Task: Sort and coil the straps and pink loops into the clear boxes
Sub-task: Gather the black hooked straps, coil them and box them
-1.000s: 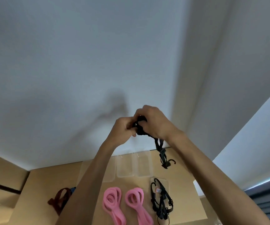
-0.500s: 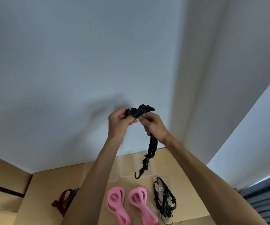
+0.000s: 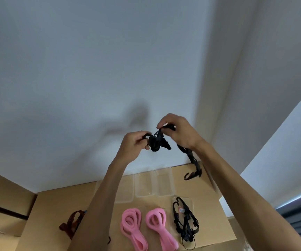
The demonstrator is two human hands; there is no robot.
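While both hands work above the table [image 3: 209, 214], I see the left hand [image 3: 134, 144] and right hand [image 3: 178, 132] each pinching one black strap [image 3: 157, 142], bunched between them, its hooked end dangling right of three clear boxes [image 3: 153, 185]. Nearer than the boxes: two pink loops [image 3: 131, 225], another black strap bundle [image 3: 185, 221], one brown strap [image 3: 72, 223] at the table's left edge. White wall behind.
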